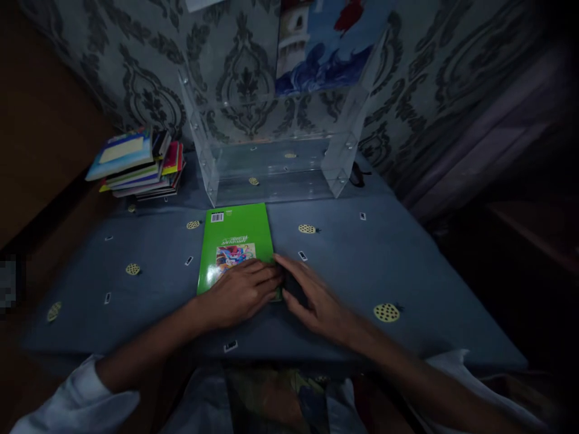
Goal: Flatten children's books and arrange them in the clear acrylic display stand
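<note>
A green book [239, 226] lies on the cloth-covered table with its back cover up; a barcode and a colourful picture show on it. Across its lower part rests my left hand [244, 290], fingers stretched flat towards the book's right edge. My right hand [314, 295] is at that same edge, thumb and fingers spread apart, the fingertips close to those of my left hand. Between its thumb and fingers is a dark patch, and I cannot tell whether it is shadow or a thing. The book's lower edge is partly hidden under my left hand.
A clear acrylic shelf [271, 187] stands behind the book, near the patterned wall. To its left is an uneven stack of books [131, 160]. A small dark object [359, 176] sits by the shelf's right side. A painting [325, 51] is at the wall.
</note>
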Demonstrator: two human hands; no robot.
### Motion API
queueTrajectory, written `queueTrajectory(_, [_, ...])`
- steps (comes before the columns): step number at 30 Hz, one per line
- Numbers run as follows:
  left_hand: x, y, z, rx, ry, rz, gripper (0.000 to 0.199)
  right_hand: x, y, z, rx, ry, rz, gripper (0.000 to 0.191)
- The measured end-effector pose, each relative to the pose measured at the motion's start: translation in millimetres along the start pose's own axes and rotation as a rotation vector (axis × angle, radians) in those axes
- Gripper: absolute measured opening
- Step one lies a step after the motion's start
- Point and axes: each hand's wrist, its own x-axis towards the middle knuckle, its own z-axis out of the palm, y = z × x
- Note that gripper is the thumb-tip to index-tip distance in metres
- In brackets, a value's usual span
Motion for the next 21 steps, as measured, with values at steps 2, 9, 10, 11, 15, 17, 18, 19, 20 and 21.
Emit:
queueTrajectory(2, [9,-15,4.1,0.005,-0.007,-0.012,0.030,0,1,0,-0.016,0.024,0.007,0.068])
queueTrajectory(9, [35,-70,18.8,0.001,-0.005,-0.113,0.037,-3,6,1,-0.022,0.010,0.033,0.061])
queueTrajectory(10, [37,-75,19.8,-0.005,-0.006,-0.129,0.038,-3,7,2,-0.023,0.004,0.032,0.059])
queueTrajectory(11, [39,-79,20.5,-0.013,-0.005,-0.140,0.038,-3,7,2,-0.025,-0.001,0.034,0.057])
queueTrajectory(15, [36,-91,20.4,-0.037,0.036,-0.160,0.037,-3,12,3,-0.052,-0.040,0.041,0.050])
queueTrajectory(17, [27,-99,18.4,-0.033,0.081,-0.193,0.037,1,15,1,-0.087,-0.088,0.030,0.048])
queueTrajectory(18, [20,-104,17.0,-0.029,0.112,-0.230,0.036,4,16,-1,-0.107,-0.108,0.021,0.048])
queueTrajectory(19, [13,-110,15.5,-0.026,0.149,-0.281,0.035,10,17,-2,-0.126,-0.124,0.010,0.048])
queueTrajectory(20, [4,-116,14.2,-0.023,0.191,-0.347,0.034,17,18,-3,-0.142,-0.138,0.001,0.048])
queueTrajectory(21, [-4,-122,13.1,-0.023,0.238,-0.417,0.034,27,18,-3,-0.154,-0.150,-0.013,0.048])
